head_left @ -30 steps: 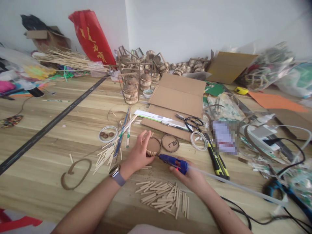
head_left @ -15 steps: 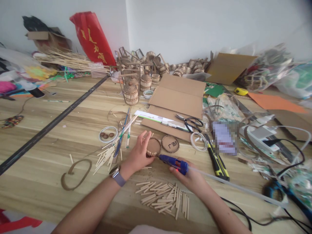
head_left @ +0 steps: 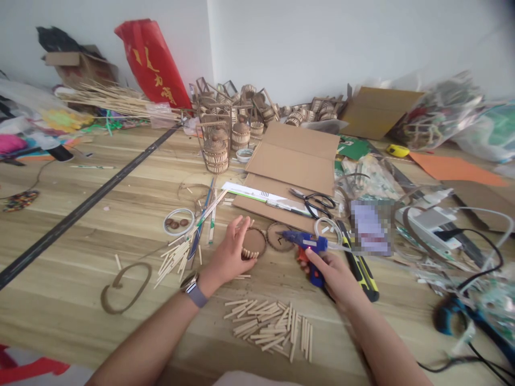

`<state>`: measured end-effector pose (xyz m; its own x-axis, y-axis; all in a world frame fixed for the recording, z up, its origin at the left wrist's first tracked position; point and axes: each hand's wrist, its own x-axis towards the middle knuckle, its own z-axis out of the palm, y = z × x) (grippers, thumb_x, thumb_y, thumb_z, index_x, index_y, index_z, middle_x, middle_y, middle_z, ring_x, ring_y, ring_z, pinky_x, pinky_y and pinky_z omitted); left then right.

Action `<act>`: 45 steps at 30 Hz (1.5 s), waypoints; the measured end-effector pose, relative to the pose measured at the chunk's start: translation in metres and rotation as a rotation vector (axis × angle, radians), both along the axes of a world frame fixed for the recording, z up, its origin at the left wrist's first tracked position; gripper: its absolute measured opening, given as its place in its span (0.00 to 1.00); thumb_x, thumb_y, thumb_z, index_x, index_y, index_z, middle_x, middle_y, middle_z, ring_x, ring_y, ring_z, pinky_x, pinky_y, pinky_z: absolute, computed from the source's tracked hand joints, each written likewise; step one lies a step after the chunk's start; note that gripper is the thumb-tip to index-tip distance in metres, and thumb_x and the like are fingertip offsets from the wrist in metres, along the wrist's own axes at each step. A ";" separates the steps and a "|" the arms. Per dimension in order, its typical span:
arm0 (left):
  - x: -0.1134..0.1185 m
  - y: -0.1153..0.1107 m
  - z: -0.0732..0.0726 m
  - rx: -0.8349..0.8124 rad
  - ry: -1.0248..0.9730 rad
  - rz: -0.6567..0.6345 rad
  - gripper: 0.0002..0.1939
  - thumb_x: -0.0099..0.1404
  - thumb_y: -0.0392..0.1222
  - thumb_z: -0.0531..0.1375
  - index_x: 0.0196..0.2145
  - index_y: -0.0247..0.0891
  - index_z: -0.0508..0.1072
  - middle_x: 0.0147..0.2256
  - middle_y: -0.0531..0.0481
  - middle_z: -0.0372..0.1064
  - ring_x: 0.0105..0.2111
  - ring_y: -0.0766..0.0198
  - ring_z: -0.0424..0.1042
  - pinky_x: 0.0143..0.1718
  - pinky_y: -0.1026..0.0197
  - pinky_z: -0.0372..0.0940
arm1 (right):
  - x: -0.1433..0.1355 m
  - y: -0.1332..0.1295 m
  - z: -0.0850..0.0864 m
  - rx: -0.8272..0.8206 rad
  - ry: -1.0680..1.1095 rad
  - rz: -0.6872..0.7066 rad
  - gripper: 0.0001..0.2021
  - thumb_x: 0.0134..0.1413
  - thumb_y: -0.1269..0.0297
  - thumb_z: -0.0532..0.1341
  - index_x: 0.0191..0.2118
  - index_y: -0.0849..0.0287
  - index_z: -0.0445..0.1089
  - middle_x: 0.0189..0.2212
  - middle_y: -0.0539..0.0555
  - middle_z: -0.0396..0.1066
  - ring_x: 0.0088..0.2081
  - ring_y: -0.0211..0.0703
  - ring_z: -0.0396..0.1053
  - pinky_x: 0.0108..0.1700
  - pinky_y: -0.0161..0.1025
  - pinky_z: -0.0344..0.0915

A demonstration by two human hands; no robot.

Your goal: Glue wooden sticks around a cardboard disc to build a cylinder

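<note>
The glue gun (head_left: 309, 243) seems plastic, the sticks (head_left: 270, 327) matt wood.

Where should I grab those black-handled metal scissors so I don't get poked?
By the black looped handles, probably best from the near right side. The black-handled metal scissors lie flat, blades pointing left and away, with the open loops on the right for fingers.

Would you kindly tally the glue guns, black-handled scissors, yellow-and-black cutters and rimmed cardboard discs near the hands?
Glue gun: 1
Black-handled scissors: 1 pair
Yellow-and-black cutter: 1
Rimmed cardboard discs: 2
Total: 5
</note>
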<state>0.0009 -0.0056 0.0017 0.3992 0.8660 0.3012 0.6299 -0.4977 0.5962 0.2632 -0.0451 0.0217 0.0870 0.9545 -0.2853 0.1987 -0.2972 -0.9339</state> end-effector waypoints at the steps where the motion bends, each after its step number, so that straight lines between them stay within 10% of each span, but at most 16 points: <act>1: 0.000 0.000 0.000 0.000 0.002 0.000 0.59 0.54 0.31 0.68 0.67 0.49 0.30 0.65 0.33 0.40 0.63 0.41 0.56 0.61 0.38 0.58 | 0.006 0.002 0.002 -0.004 -0.015 0.023 0.25 0.48 0.39 0.61 0.30 0.61 0.70 0.24 0.54 0.72 0.25 0.42 0.68 0.29 0.38 0.65; 8: 0.000 0.000 0.000 -0.007 -0.017 -0.004 0.59 0.53 0.30 0.67 0.67 0.51 0.30 0.64 0.35 0.40 0.62 0.43 0.58 0.60 0.37 0.58 | 0.015 -0.004 0.017 0.423 -0.981 -0.017 0.16 0.57 0.52 0.56 0.33 0.58 0.73 0.32 0.61 0.74 0.36 0.56 0.70 0.42 0.52 0.65; 15: 0.000 0.000 0.001 -0.036 -0.017 0.006 0.57 0.54 0.32 0.67 0.67 0.49 0.32 0.65 0.35 0.40 0.63 0.43 0.57 0.61 0.38 0.57 | -0.057 -0.028 0.025 0.750 -0.832 0.741 0.09 0.64 0.70 0.55 0.33 0.57 0.70 0.30 0.54 0.72 0.35 0.45 0.67 0.38 0.40 0.65; 20: -0.001 0.000 0.000 -0.018 -0.022 0.004 0.55 0.54 0.32 0.66 0.68 0.47 0.34 0.66 0.34 0.40 0.62 0.44 0.58 0.61 0.40 0.58 | -0.101 -0.041 0.019 0.863 -1.000 1.016 0.04 0.60 0.72 0.60 0.34 0.59 0.68 0.32 0.54 0.72 0.34 0.45 0.66 0.34 0.40 0.64; 35: -0.001 0.001 -0.002 -0.040 -0.028 0.007 0.55 0.54 0.32 0.66 0.67 0.47 0.35 0.66 0.35 0.40 0.63 0.44 0.57 0.62 0.40 0.56 | -0.112 -0.035 0.024 0.866 -1.060 1.071 0.05 0.59 0.73 0.60 0.32 0.60 0.69 0.31 0.54 0.72 0.33 0.45 0.69 0.29 0.38 0.64; 45: -0.002 -0.002 -0.003 0.030 -0.072 -0.026 0.50 0.58 0.35 0.64 0.68 0.41 0.38 0.65 0.34 0.41 0.64 0.43 0.55 0.63 0.42 0.55 | -0.093 -0.024 0.044 0.604 -0.419 0.812 0.14 0.64 0.75 0.50 0.51 0.58 0.64 0.42 0.57 0.71 0.42 0.42 0.71 0.43 0.37 0.68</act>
